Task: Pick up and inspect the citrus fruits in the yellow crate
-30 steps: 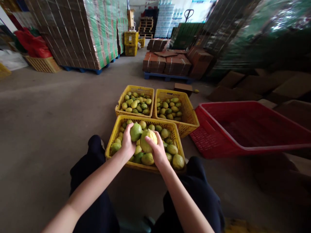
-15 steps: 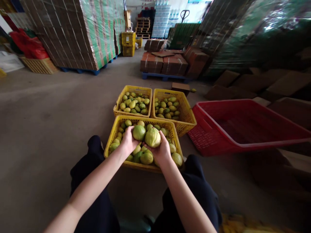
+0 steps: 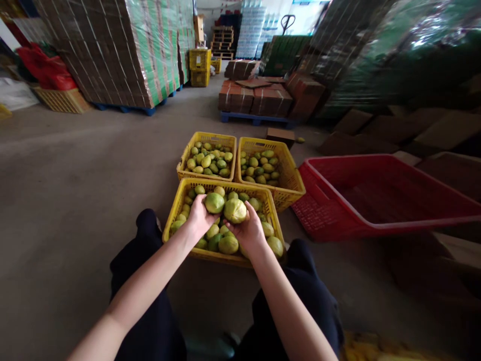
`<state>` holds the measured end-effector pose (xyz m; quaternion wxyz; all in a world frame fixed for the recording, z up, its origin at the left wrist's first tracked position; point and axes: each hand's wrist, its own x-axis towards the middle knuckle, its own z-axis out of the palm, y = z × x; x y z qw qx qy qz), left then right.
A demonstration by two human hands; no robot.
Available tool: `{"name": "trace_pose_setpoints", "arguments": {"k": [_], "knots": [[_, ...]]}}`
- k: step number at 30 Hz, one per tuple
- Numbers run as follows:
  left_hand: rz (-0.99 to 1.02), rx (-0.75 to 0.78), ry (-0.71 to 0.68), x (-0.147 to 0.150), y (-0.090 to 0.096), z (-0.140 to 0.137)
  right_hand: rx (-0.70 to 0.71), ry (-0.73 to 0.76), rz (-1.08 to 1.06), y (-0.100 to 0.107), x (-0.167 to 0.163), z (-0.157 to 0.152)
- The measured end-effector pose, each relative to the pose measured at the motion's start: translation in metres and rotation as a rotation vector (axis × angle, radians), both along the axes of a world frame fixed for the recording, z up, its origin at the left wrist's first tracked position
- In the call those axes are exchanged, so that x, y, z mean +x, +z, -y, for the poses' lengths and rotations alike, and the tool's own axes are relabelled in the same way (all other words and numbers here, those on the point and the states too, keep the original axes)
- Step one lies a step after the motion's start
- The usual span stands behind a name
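Dim storeroom floor (image 3: 75,190): one green fruit (image 3: 214,203) and one yellowish fruit (image 3: 235,211) are being held up

Side by side, the pair are hovering over the front yellow crate (image 3: 218,258), just above the loose fruits (image 3: 228,244) that are covering its bottom. The left hand (image 3: 198,215) is grasping the green fruit, wrapping it from its outer side; the right hand (image 3: 251,230) is cupping the yellowish fruit from below and from its own side, and a creased face is showing on top. From where I'm standing, I can't tell whether the two fruits are touching.

Dark-trousered legs (image 3: 146,233) are flanking the crate. Just behind it, the left rear crate (image 3: 203,176) and the right rear crate (image 3: 291,193) are standing next to each other, both holding more green and yellow fruits. To the right, a big red basket (image 3: 319,210) is resting near them. Farther back, a small brown carton (image 3: 280,136) is sitting on the floor, and strapped cardboard bundles (image 3: 255,98) are lying on a blue pallet (image 3: 244,119). Over on the left, a tall film-wrapped stack (image 3: 158,65) is towering.
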<state>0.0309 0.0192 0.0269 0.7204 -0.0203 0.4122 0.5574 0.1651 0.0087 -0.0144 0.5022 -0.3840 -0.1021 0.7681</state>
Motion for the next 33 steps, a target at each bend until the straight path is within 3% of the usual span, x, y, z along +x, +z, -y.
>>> {"name": "trace_pose_setpoints", "arguments": {"k": [7,13,21,27,33], "knots": [[-0.003,0.102,0.019,-0.003,0.002,0.004,0.074,-0.033,0.029,0.013,-0.006,0.005],[-0.058,0.261,0.129,-0.004,0.014,0.005,0.341,-0.034,0.183,0.022,-0.015,0.018],[-0.411,0.700,0.112,-0.008,0.010,0.020,0.557,-0.032,0.424,0.021,-0.009,0.028],[-0.561,0.834,0.026,-0.016,0.007,0.019,0.747,-0.073,0.639,0.030,-0.004,0.033],[-0.843,1.159,-0.046,-0.027,0.005,0.020,0.838,-0.060,0.715,0.022,-0.002,0.032]]}}
